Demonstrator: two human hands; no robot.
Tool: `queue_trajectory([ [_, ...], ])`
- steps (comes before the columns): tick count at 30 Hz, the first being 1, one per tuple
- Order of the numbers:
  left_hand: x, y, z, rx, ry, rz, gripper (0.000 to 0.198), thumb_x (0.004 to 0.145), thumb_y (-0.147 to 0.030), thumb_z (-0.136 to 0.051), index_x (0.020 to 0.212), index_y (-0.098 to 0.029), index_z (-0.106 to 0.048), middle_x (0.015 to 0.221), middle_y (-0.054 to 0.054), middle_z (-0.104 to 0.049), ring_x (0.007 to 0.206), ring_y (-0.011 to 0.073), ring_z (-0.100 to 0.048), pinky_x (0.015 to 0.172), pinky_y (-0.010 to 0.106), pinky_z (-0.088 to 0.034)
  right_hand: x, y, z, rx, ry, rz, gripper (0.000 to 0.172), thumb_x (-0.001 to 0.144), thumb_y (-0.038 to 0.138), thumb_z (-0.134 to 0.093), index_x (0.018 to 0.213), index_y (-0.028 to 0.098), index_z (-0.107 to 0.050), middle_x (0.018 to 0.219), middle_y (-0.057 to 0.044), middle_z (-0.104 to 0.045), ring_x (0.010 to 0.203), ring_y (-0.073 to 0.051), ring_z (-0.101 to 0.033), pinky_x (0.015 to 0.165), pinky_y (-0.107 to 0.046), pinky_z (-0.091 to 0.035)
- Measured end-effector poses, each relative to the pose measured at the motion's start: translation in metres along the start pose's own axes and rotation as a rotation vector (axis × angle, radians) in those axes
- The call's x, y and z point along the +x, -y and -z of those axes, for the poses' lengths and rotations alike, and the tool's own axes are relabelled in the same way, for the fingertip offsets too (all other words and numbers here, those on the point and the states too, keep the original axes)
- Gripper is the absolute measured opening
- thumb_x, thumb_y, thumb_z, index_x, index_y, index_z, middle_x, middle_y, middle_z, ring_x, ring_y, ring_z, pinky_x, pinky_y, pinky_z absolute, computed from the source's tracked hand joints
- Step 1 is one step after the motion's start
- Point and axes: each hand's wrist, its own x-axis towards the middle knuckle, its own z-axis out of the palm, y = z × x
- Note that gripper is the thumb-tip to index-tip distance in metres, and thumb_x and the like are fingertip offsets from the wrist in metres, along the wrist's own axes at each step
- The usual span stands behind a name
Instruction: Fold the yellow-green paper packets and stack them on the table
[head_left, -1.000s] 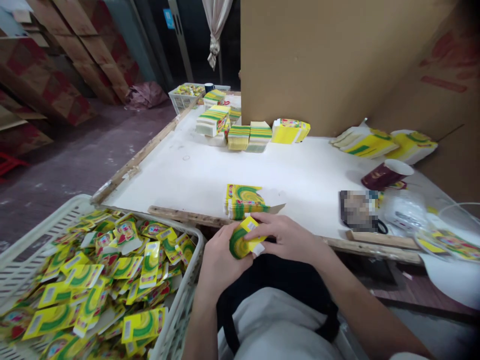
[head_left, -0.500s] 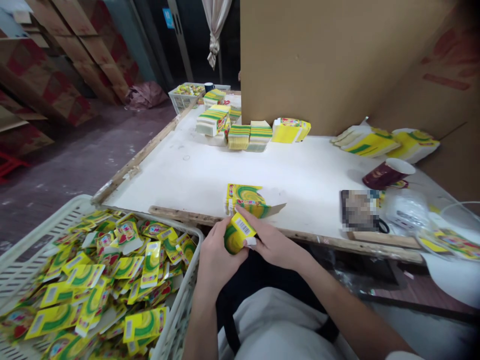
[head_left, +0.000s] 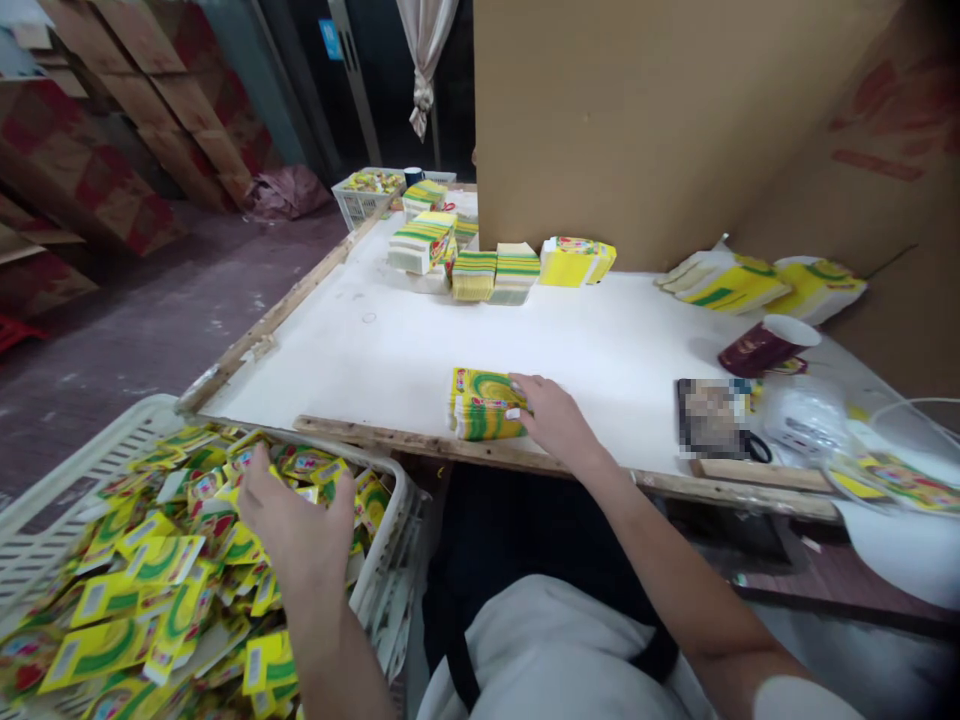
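Lower left, our left hand (head_left: 296,520) covers loose packets (head_left: 135,590), grip hidden. Centre, our flat right hand (head_left: 551,415) touches a stack (head_left: 480,410); nudging could topple it.

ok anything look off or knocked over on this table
The maroon cup near the table's right end seems tipped on its side, mouth facing right; no spill shows.

Dim room: dark floor (head_left: 150,320), tall cardboard wall (head_left: 637,120) behind white table (head_left: 390,340).
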Motion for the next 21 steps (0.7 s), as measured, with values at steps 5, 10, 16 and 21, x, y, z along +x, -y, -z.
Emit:
queue_trajectory([
  [5, -0.022, -0.022, -0.026, -0.359, 0.302, -0.096, 0.057, 0.073, -0.033, -0.060, 0.125, -0.019, -0.043, 0.123, 0.012, -0.050, 0.117, 0.0270, -0.045, 0.099, 0.046, -0.036, 0.003, 0.001, -0.004, -0.014, -0.005, 0.009, 0.042, 0.072, 0.006, -0.051, 0.113, 0.016, -0.049, 0.101, -0.011, -0.059, 0.093, -0.023, -0.054, 0.083, -0.037, -0.043],
  [10, -0.038, -0.046, -0.041, -0.695, 0.554, 0.050, 0.057, 0.072, -0.034, -0.063, 0.123, -0.021, -0.043, 0.126, 0.011, -0.050, 0.118, 0.0238, -0.046, 0.096, 0.041, -0.040, -0.005, 0.007, 0.004, 0.071, -0.091, -0.023, 0.046, 0.067, 0.007, -0.055, 0.111, 0.017, -0.044, 0.098, -0.009, -0.055, 0.090, -0.023, -0.052, 0.079, -0.037, -0.043],
  [16, -0.056, -0.077, -0.038, -1.352, 0.509, 0.319, 0.055, 0.069, -0.051, -0.061, 0.114, -0.022, -0.048, 0.103, 0.009, -0.059, 0.101, 0.0234, -0.056, 0.084, 0.036, -0.047, -0.043, 0.048, -0.003, 0.629, 0.195, 0.067, 0.049, 0.066, 0.017, -0.066, 0.107, 0.023, -0.040, 0.080, 0.003, -0.050, 0.064, -0.011, -0.049, 0.058, -0.023, -0.042],
  [21, -0.057, -0.087, -0.030, -1.583, 0.175, 0.395, 0.042, 0.078, -0.062, -0.034, 0.080, -0.023, -0.049, 0.068, -0.001, -0.040, 0.062, 0.0128, -0.045, 0.063, 0.028, -0.046, -0.071, 0.080, -0.023, 0.884, 0.342, 0.077, 0.053, 0.062, 0.012, -0.068, 0.108, 0.022, -0.044, 0.083, 0.002, -0.050, 0.066, -0.011, -0.047, 0.055, -0.021, -0.041],
])
